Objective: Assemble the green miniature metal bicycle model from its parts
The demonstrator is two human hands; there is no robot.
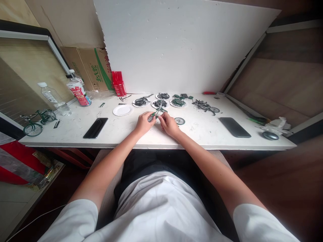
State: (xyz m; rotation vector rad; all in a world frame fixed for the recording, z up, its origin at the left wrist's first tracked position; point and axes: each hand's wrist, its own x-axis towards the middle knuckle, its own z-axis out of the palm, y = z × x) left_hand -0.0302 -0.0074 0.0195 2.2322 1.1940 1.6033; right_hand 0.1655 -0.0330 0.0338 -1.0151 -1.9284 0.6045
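Between my two hands, just above the front middle of the white table [141, 139], is a small green model bicycle frame [158, 109]. My left hand [145, 121] is closed on its left side, fingers pinched. My right hand [168, 123] pinches at its lower right part; the exact spot under the fingertips is hidden. A loose spoked model wheel [180, 121] lies flat beside my right hand. Just beyond the hands stand paper plates of dark and green model parts [178, 102], with a bare white plate [122, 110] to their left.
A model bicycle [37, 121] stands at far left near plastic bottles [78, 90]. Phones lie left [96, 128] and right [234, 127]. A pile of dark parts [205, 107], a red box [118, 83], a mouse [270, 135] and crumpled tissue [277, 126] are on the table. A white board [176, 47] closes the back.
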